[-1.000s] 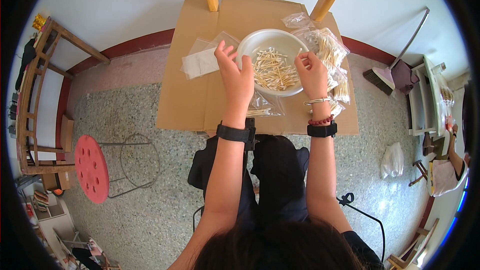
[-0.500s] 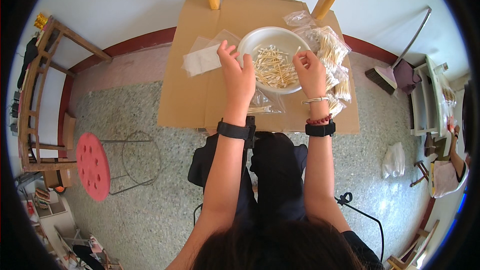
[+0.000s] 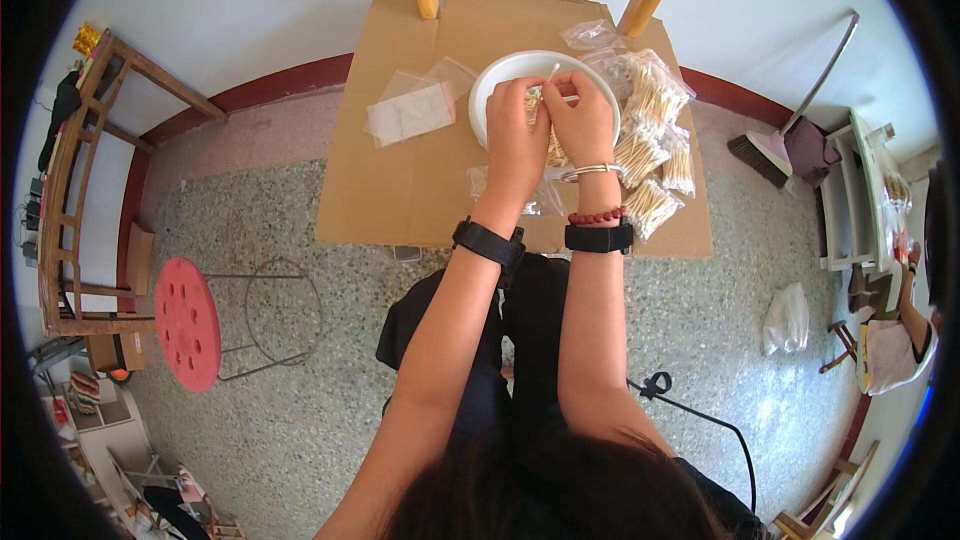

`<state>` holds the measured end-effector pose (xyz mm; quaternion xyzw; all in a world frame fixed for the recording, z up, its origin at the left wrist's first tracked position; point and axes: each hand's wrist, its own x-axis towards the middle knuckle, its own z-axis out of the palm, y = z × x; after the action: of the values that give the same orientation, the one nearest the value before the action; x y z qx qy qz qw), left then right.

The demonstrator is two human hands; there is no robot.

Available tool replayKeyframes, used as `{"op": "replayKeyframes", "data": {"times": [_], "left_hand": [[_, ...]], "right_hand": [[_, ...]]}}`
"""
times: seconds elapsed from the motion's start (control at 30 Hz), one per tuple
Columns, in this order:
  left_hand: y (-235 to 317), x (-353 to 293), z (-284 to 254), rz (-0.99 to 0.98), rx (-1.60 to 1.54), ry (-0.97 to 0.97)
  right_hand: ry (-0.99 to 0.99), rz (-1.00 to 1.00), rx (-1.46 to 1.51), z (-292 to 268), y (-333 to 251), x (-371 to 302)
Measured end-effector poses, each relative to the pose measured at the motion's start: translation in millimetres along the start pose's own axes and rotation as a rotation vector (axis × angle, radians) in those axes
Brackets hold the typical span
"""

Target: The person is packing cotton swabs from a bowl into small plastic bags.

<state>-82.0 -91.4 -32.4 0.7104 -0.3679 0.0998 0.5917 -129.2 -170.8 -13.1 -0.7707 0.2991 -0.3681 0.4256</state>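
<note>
Over a white bowl (image 3: 500, 68) of loose cotton swabs (image 3: 557, 152), my two hands meet with their fingertips close together. My right hand (image 3: 580, 118) pinches a cotton swab (image 3: 553, 71), whose white tip sticks up between the hands. Curled beside it, my left hand (image 3: 517, 135) has its fingers closed; whatever they hold is hidden. Bundles of swabs in clear bags (image 3: 655, 95) lie right of the bowl. Flat clear bags (image 3: 412, 115) rest on its left. Another clear bag (image 3: 541, 202) sits at the near side, partly covered by my left wrist.
The cardboard sheet (image 3: 375, 200) lies on a wooden chair (image 3: 645, 0) against the wall. A red stool (image 3: 187, 325) stands at the left. On the right are a broom (image 3: 765, 155), a white plastic bag (image 3: 788, 320) and another person's arm (image 3: 912, 310).
My right hand has moved left with the swab, and my left hand has moved right to meet it over the bowl. The left fingers, spread before, are now closed.
</note>
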Motion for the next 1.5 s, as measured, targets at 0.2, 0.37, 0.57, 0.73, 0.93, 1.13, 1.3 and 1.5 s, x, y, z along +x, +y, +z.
{"op": "replayKeyframes", "data": {"times": [0.2,0.37,0.57,0.73,0.93,1.13,1.3,1.5], "left_hand": [[-6.0,5.4,-11.2,-0.001,0.028,0.007],[12.4,6.7,-18.1,-0.126,-0.083,-0.024],[13.7,5.7,-22.2,-0.139,-0.129,-0.033],[10.8,8.5,-20.1,-0.299,-0.467,-0.042],[14.7,10.2,-28.0,-0.316,-0.722,-0.062],[14.7,13.8,-30.3,-0.371,-0.887,-0.089],[16.1,14.3,-35.3,-0.368,-0.840,-0.108],[12.7,13.5,-36.4,-0.275,-0.644,-0.124]], "right_hand": [[-0.070,0.079,0.139,12.8,6.6,-7.6],[-0.135,0.092,0.291,8.3,12.6,-8.5],[-0.229,0.114,0.421,3.4,6.0,-14.8],[-0.298,0.205,0.588,-3.5,-2.4,-14.0],[-0.346,0.258,0.664,-12.9,-8.7,-19.8],[-0.217,0.243,0.825,-20.7,-9.7,-17.0],[-0.149,0.215,0.830,-20.3,-14.3,-17.0],[-0.120,0.170,0.804,-18.2,-14.5,-16.6]]}}
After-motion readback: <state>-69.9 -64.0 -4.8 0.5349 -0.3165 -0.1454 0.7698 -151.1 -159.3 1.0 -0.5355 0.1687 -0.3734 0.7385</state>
